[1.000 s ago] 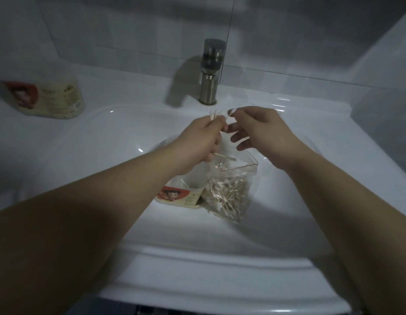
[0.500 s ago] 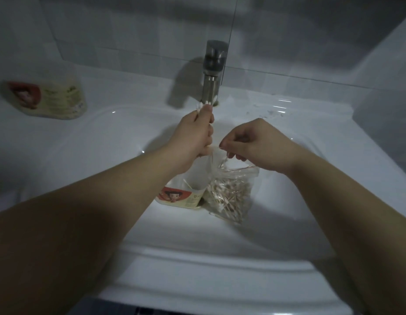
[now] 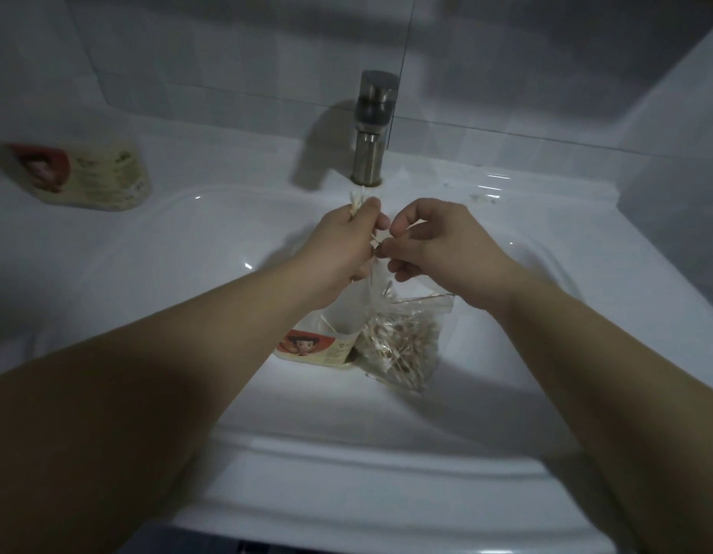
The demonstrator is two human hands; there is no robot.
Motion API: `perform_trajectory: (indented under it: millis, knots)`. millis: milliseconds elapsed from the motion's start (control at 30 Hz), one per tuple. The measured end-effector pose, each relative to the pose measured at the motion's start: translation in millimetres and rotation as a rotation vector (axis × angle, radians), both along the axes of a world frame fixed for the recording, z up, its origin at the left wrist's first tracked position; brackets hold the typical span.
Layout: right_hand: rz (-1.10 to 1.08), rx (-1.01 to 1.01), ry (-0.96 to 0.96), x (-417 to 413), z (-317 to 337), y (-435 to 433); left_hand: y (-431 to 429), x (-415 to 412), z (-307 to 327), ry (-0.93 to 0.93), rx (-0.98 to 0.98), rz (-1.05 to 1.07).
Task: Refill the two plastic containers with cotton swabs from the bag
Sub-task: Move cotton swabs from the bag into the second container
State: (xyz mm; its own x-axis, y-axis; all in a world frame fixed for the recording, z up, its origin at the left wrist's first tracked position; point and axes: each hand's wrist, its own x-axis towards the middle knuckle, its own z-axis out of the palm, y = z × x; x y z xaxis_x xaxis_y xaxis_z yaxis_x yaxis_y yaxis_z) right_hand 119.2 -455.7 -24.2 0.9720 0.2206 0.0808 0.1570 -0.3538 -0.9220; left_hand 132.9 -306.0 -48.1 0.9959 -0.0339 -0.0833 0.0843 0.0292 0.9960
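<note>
Two bare forearms reach out over a white sink (image 3: pixel 147 273) in dim light. The left hand (image 3: pixel 343 245) is curled round a small bundle of cotton swabs (image 3: pixel 357 199); their white tips stick up above its grip, just in front of a brushed-metal faucet (image 3: pixel 375 125). The right hand (image 3: pixel 439 249) meets it, thumb and forefinger pinched on the sticks' lower ends; blur hides whether they also catch the bag's edge. Below the hands, in the middle of the basin, a clear plastic bag (image 3: pixel 403 341) stands open at the top, its lower half packed with wooden-stemmed swabs. Touching its left side is an open plastic container (image 3: pixel 319 347) with a few swabs inside and a cream label bearing a red cartoon figure. A second container (image 3: pixel 79 175) with the same label lies on its side on the white tabletop (image 3: pixel 227 165), far left, well apart from the rest. The writing on both labels is too blurred to read. Bare basin spreads to the left and right of the bag, the front rim (image 3: pixel 367 485) curves near the viewer, and a tiled wall (image 3: pixel 666 153) rises close on the right.
</note>
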Motion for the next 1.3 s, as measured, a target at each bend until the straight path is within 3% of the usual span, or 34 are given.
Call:
perform_trajectory:
  millis: [133,367,500,700,867,1033,1300]
  knots:
    - [0.029,-0.159,-0.044,1,-1,-1,1,-1,4,0.041,-0.124,-0.004]
    - [0.041,-0.087,-0.11,2,-5,3,-7,-5,7,0.067,-0.211,-0.042]
    - [0.022,-0.26,-0.261,2,-5,-2,-3,-9,10,0.154,-0.242,-0.09]
    - [0.188,-0.509,-0.277,1,-4,-6,-3,-15,9,0.226,-0.155,-0.229]
    - [0.206,-0.486,-0.288,-1,-4,0,-2,-17,11,0.23,-0.163,-0.234]
    - [0.306,-0.598,-0.317,2,-8,1,-3,-18,12,0.246,-0.239,-0.173]
    - [0.227,-0.544,-0.382,4,-11,3,-3,-17,12,0.205,-0.22,-0.182]
